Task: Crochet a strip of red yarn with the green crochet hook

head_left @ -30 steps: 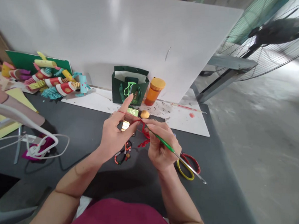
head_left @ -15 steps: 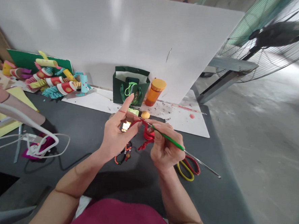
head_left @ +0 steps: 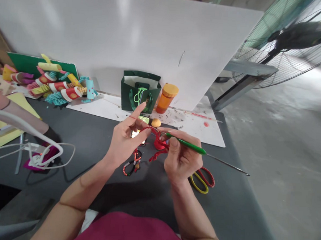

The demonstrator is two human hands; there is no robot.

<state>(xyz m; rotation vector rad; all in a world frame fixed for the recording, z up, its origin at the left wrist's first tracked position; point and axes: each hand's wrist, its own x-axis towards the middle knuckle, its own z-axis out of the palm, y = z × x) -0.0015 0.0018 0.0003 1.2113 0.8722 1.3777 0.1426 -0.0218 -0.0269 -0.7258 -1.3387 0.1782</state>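
Near, a beaded string lies on the table. Beyond it, at centre, the left hand pinches red yarn; the right hand grips a green-handled hook. Far, a green bag stands upright.

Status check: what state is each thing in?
Left hand: pinching red yarn
Right hand: gripping crochet hook
Red yarn: held, partly curled
Crochet hook: held, tilted
Green bag: upright, open
Orange jar: upright, lidded
Table phone: screen lit
Beaded strand: lying on tabletop
Fan: can't tell if running
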